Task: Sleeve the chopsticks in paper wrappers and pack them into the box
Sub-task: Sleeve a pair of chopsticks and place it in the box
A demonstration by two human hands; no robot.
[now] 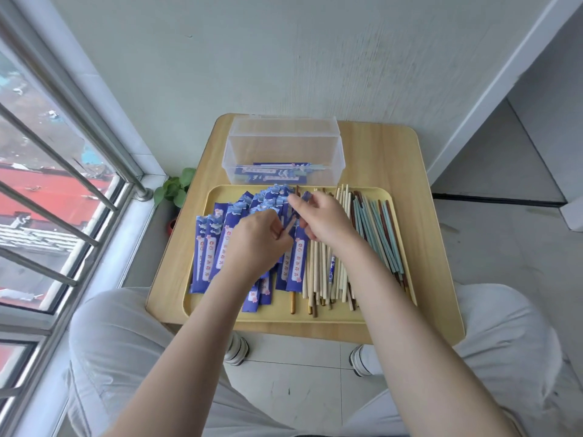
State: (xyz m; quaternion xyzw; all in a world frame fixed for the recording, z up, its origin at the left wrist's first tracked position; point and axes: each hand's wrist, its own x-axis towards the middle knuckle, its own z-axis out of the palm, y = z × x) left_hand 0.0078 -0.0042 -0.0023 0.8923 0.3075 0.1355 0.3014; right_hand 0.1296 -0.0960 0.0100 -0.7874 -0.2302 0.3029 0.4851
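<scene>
Left hand [257,239]: pinches a chopstick [287,228]
Right hand [321,217]: grips a blue paper wrapper [299,247]
Tray [315,315]: wrappers left, bare chopsticks [372,234] right
Clear box [284,152]: holds sleeved pairs

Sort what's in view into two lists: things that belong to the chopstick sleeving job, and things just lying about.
Belongs to the job:
blue paper wrappers
loose chopsticks
clear box with a few sleeved pairs inside
yellow tray
left hand and right hand, working a chopstick and wrapper

Just lying about:
potted plant
window bars
table
</scene>
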